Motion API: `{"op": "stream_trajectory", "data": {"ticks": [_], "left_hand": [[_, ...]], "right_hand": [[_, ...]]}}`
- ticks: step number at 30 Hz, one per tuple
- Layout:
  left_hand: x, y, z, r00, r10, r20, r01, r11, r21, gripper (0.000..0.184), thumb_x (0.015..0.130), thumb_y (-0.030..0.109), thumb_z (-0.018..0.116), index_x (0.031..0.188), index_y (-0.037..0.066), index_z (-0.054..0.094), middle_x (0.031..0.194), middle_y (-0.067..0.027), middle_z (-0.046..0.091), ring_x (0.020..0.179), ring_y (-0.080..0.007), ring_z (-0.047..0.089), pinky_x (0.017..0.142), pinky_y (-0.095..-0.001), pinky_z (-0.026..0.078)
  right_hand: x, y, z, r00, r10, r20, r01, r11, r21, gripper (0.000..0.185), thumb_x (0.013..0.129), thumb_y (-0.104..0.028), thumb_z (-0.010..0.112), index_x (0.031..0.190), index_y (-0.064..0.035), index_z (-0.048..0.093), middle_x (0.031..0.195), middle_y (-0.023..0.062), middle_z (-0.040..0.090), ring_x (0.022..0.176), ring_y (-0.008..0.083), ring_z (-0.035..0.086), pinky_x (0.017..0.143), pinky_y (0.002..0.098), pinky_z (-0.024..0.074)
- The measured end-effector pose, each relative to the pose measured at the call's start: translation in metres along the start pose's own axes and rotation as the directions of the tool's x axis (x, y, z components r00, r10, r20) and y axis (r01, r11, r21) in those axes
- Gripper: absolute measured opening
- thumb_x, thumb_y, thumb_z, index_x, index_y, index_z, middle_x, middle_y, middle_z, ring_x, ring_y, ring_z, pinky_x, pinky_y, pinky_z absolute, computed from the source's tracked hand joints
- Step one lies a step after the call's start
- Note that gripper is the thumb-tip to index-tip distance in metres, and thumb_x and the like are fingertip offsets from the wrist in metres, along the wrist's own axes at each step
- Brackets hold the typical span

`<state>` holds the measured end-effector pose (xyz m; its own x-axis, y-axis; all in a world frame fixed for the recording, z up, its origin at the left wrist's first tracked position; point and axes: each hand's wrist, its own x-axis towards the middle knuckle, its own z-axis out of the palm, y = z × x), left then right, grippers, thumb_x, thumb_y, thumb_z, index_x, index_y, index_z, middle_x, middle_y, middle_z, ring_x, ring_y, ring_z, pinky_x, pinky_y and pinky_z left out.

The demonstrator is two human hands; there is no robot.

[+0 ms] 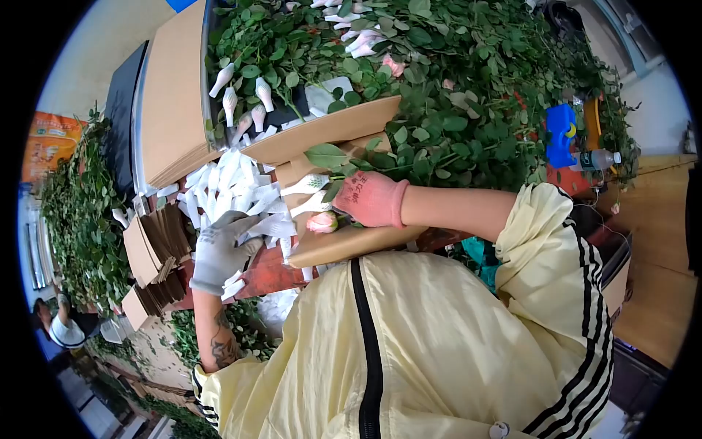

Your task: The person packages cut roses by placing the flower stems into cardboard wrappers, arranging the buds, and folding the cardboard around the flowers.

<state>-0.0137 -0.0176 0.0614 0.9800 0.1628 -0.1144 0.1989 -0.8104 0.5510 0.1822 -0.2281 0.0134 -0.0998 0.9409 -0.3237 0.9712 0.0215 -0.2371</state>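
Note:
My left hand (223, 252), in a grey-white glove, has its fingers and thumb closed on a white net sleeve (274, 225) beside a heap of similar sleeves (227, 183). To the right, my right hand (371, 199), in a pink glove, is curled round the stem of a pink rose (322, 222); the stem is mostly hidden by the glove. The rose head is bare and points left. Two rose heads in white nets (308, 184) lie just above it, on brown cardboard (344, 245).
Leafy rose stems (468, 95) cover the far side of the red table (267, 279). Cardboard sheets (175, 95) stand at the upper left, smaller brown pieces (150, 245) below them. A blue object (560, 135) and a bottle (596, 159) are at the right. Another person (66, 329) shows far left.

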Motion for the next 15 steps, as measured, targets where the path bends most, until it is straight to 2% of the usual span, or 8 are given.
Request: {"op": "stream_trajectory", "data": {"ticks": [3,4,5,6,8,9,10,15], "left_hand": [[0.009,0.023,-0.002,0.981,0.192,0.021,-0.187,0.973,-0.137,0.027,0.077,0.019,0.063,0.097,0.001,0.065,0.101,-0.016,0.064,0.089,-0.0311,0.063,0.079,-0.0351,0.049],[0.023,0.039,0.011,0.925,0.332,0.186,-0.287,0.929,-0.233,0.037,0.083,0.032,0.058,0.108,0.006,0.063,0.11,-0.0106,0.062,0.099,-0.0292,0.06,0.083,-0.0358,0.048],[0.03,0.035,0.026,0.895,0.41,0.175,-0.372,0.904,-0.211,0.043,0.086,0.041,0.051,0.112,0.007,0.061,0.112,-0.0127,0.061,0.099,-0.0301,0.059,0.085,-0.0365,0.046],[0.035,0.033,0.035,0.88,0.418,0.228,-0.375,0.904,-0.207,0.044,0.087,0.042,0.051,0.112,0.007,0.061,0.114,-0.0128,0.06,0.1,-0.0295,0.059,0.086,-0.0364,0.046],[0.038,0.031,0.036,0.881,0.41,0.236,-0.37,0.908,-0.196,0.046,0.087,0.043,0.05,0.113,0.007,0.06,0.116,-0.013,0.059,0.101,-0.029,0.058,0.086,-0.0362,0.045],[0.036,0.033,0.031,0.877,0.316,0.363,-0.271,0.947,-0.171,0.047,0.087,0.044,0.05,0.113,0.006,0.06,0.117,-0.0133,0.058,0.105,-0.0287,0.057,0.088,-0.0362,0.044],[0.033,0.034,0.028,0.855,0.209,0.474,-0.163,0.977,-0.137,0.048,0.087,0.045,0.05,0.113,0.006,0.06,0.118,-0.0136,0.058,0.108,-0.0284,0.055,0.089,-0.0362,0.044],[0.029,0.043,0.02,0.876,0.204,0.438,-0.105,0.965,-0.239,0.049,0.086,0.047,0.052,0.111,0.005,0.061,0.119,-0.0134,0.058,0.108,-0.0277,0.055,0.09,-0.0366,0.044]], "right_hand": [[-0.001,0.002,0.004,0.995,-0.063,-0.079,0.06,0.997,-0.049,0.024,0.081,-0.016,0.048,0.098,-0.0022,0.057,0.094,0.0146,0.062,0.089,0.0271,0.061,0.079,0.0373,0.047],[-0.002,0.001,-0.009,0.995,-0.102,0.006,0.102,0.991,-0.091,0.024,0.081,-0.016,0.048,0.099,-0.0021,0.057,0.095,0.0147,0.062,0.089,0.0268,0.061,0.079,0.0367,0.0469],[-0.003,0.0,-0.017,0.99,-0.114,0.086,0.123,0.985,-0.119,0.025,0.08,-0.016,0.049,0.099,-0.0019,0.056,0.095,0.0147,0.062,0.09,0.0266,0.061,0.079,0.0362,0.0468],[-0.005,-0.002,-0.014,0.993,-0.112,-0.049,0.105,0.986,-0.127,0.022,0.08,-0.016,0.049,0.095,-0.0035,0.057,0.092,0.0137,0.062,0.085,0.0264,0.061,0.075,0.038,0.0477],[-0.009,-0.006,-0.037,0.995,-0.087,-0.055,0.082,0.993,-0.087,0.022,0.078,-0.021,0.053,0.093,-0.0049,0.055,0.088,0.0118,0.06,0.082,0.0258,0.061,0.071,0.0381,0.0472],[-0.012,-0.011,-0.044,0.997,-0.029,-0.073,0.028,1.0,-0.009,0.024,0.076,-0.025,0.056,0.091,-0.0063,0.053,0.084,0.01,0.059,0.079,0.0251,0.061,0.066,0.0382,0.0468],[-0.012,-0.01,-0.044,0.961,0.051,-0.27,-0.074,0.994,-0.075,0.029,0.074,-0.029,0.061,0.091,-0.0072,0.052,0.082,0.009,0.057,0.076,0.0248,0.061,0.063,0.0385,0.0468],[-0.005,-0.001,-0.01,0.99,0.104,-0.097,-0.11,0.992,-0.063,0.027,0.076,-0.028,0.059,0.091,-0.0075,0.053,0.081,0.0073,0.058,0.075,0.0246,0.061,0.062,0.038,0.0467]]}}
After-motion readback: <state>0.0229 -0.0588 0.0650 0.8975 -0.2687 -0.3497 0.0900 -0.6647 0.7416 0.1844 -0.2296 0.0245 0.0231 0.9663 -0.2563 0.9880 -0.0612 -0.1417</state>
